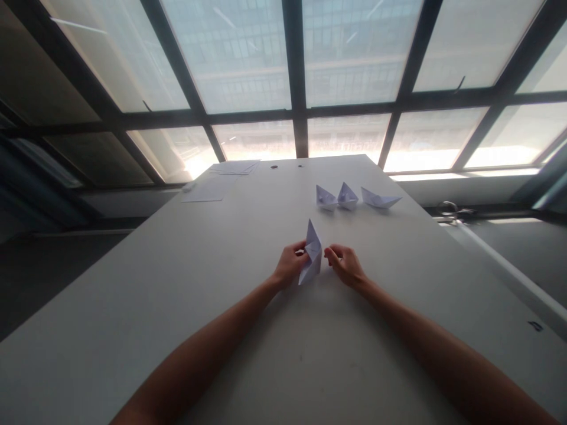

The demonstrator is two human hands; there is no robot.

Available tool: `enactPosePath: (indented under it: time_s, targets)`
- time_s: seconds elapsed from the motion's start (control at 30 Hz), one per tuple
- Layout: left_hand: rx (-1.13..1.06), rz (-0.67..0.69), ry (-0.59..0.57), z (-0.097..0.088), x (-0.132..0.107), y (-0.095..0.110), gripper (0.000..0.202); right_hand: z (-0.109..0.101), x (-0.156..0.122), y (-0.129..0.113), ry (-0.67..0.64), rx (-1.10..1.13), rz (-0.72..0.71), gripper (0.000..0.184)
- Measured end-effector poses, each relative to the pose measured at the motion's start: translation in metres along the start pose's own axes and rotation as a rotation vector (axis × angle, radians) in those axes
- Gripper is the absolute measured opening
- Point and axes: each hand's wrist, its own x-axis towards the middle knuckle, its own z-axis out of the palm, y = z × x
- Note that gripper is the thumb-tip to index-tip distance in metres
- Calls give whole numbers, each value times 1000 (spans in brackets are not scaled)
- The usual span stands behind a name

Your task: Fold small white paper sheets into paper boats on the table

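My left hand (292, 262) grips a folded white paper boat (312, 254) above the table, its pointed ends turned up and down in the view. Just right of the boat, apart from it by a small gap, is my right hand (344, 264). Its fingers are curled in, and I cannot make out anything between them. Beyond my hands three finished-looking paper boats stand in a row: a left one (325, 199), a middle one (348, 196) and a wider right one (381, 199).
Loose white paper sheets (208, 190) lie at the table's far left, with more sheets (237, 167) behind them. A small dark disc (274, 167) is at the far edge of the white table (212, 260). Tall framed windows (248, 59) rise behind it.
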Motion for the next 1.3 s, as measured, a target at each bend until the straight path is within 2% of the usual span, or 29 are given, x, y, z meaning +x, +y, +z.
enactPosePath:
  time_s: [0.17,0.3,0.43,0.5,0.63,0.77,0.9,1.03,1.17,1.3]
  targets:
    - [103,105,12,-2,1,-7,34,6,5,8,99,28,-4,36]
    - [98,88,25,-3,4,-13,34,8,9,14,98,76,25,22]
    - [97,21,-81,-2,3,-7,25,7,10,14,56,109,25,23]
    - [104,-14,-90,-1,1,-3,19,6,11,13,29,120,20,24]
    - [88,-91,-29,0,-1,1,13,3,12,13,-21,151,13,22]
    - [99,-88,56,-2,-1,0,13,1,15,16,-14,147,51,21]
    - [132,-98,74,-4,1,-1,17,0,18,19,-4,147,64,23]
    - [21,-121,-26,-4,3,1,16,0,18,17,-54,193,50,24]
    - [-260,-190,-145,-3,4,2,26,-1,16,13,-90,242,11,24]
    - [-386,-236,-253,-3,3,3,35,-2,15,12,-111,264,-4,21]
